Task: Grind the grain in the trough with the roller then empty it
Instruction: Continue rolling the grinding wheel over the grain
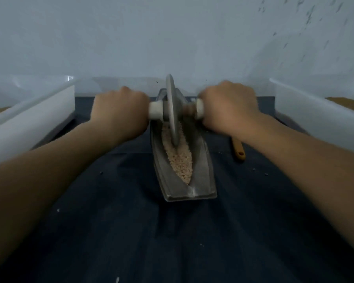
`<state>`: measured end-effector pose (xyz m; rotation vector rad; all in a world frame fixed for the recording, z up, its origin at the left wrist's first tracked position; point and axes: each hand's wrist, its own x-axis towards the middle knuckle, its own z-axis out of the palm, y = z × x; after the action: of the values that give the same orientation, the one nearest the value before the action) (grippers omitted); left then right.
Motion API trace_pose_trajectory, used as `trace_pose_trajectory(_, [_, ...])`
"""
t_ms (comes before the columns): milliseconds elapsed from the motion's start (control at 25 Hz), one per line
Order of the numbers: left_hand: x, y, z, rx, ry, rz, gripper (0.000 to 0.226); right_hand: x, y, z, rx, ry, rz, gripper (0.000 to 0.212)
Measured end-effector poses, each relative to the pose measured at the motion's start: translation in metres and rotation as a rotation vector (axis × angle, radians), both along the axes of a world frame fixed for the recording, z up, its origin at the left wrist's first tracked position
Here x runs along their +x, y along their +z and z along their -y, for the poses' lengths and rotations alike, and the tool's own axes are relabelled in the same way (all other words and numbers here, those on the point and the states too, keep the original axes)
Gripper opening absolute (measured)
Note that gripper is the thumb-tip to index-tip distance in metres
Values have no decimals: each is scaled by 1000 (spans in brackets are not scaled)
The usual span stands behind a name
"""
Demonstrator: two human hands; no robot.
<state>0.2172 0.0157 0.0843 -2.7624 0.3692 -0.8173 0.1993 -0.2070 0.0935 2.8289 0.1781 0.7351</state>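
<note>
A grey boat-shaped trough (200,176) lies lengthwise on the dark cloth, its near end pointing at me. Pale crushed grain (181,163) fills its groove. A grey disc roller (172,107) stands upright in the groove toward the trough's far half, its lower edge in the grain. A pale axle runs through the disc. My left hand (120,111) grips the left axle handle and my right hand (228,107) grips the right one, both knuckles up. The far end of the trough is partly hidden behind the disc and hands.
A white bin (29,119) stands at the left and another white bin (315,111) at the right, both holding brownish material. A yellow-brown utensil handle (239,150) lies on the cloth right of the trough. Stray grains dot the dark cloth (172,242). A pale wall rises behind.
</note>
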Motion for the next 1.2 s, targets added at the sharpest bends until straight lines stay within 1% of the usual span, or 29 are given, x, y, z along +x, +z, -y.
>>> trace_pose_trajectory(80, [22, 11, 10, -50, 48, -95, 17, 29, 8, -10, 56, -47, -62, 15])
trace_pose_trajectory(120, [27, 14, 12, -51, 61, -102, 18, 34, 13, -13, 70, -59, -74, 18])
trace_pose_trajectory(200, [16, 15, 10, -47, 46, -126, 14, 21, 13, -10, 50, -36, -71, 16])
trace_pose_trajectory(240, [4, 11, 3, -32, 20, -112, 9, 5, 10, -4, 23, 1, -56, 12])
trace_pose_trajectory(280, [-12, 6, -5, -7, -31, -50, 3, -13, 6, 2, -11, 49, -24, 9])
trace_pose_trajectory(360, [-44, 3, -20, 52, -138, 96, 21, -50, 0, 13, -18, 108, 26, 15])
trace_pose_trajectory(400, [-50, 7, -23, 64, -176, 152, 25, -60, 2, 18, 12, 120, 26, 19])
trace_pose_trajectory(440, [-48, 8, -21, 77, -186, 167, 23, -61, 4, 20, 29, 114, 16, 21])
trace_pose_trajectory(520, [-32, -4, -15, 81, -119, 90, 12, -44, 0, 13, -9, 63, 21, 15])
trace_pose_trajectory(560, [-15, -5, -8, 5, -56, 45, 5, -25, -1, 6, -31, 47, 61, 10])
trace_pose_trajectory(600, [3, -3, -2, -72, -12, -12, 7, -4, -1, -2, -47, 36, 109, 5])
trace_pose_trajectory(680, [25, 5, 5, -194, 24, -184, 16, 27, 11, -19, -52, -17, 92, 13])
trace_pose_trajectory(720, [29, 7, 6, -210, 34, -209, 18, 33, 18, -23, -48, -36, 60, 16])
trace_pose_trajectory(800, [17, 7, 4, -177, 33, -163, 14, 22, 17, -20, -25, -17, 9, 16])
trace_pose_trajectory(880, [-11, -1, -6, -67, -58, 29, 4, -10, 3, -1, -26, 55, 17, 8])
trace_pose_trajectory(960, [-43, -1, -21, 46, -154, 165, 27, -50, -6, 11, -32, 110, 103, 22])
trace_pose_trajectory(1000, [-50, 2, -27, 61, -182, 191, 32, -61, -6, 17, -12, 133, 150, 26])
trace_pose_trajectory(1040, [-50, 3, -28, 69, -185, 179, 31, -63, -3, 19, -7, 149, 182, 28])
trace_pose_trajectory(1120, [-38, -2, -21, 93, -115, 120, 20, -50, -5, 15, -31, 112, 146, 26])
trace_pose_trajectory(1200, [-8, -3, -6, 40, -41, 101, 2, -15, -5, 3, 4, 23, 40, 12])
